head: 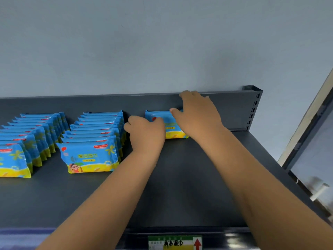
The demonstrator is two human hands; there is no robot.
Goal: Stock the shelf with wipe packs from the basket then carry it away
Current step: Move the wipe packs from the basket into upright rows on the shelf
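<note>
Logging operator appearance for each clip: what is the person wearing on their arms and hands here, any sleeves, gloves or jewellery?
Nothing worn shows. The left forearm and right forearm are bare down to the bottom edge of the picture, with no sleeve in view. The left hand and right hand have no gloves, and no watch, wristband or ring is visible on the wrists or fingers.

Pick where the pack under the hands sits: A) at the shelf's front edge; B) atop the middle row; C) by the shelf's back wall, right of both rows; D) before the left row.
C: left hand and right hand hold the wipe pack by the back wall, right of both rows.
</note>
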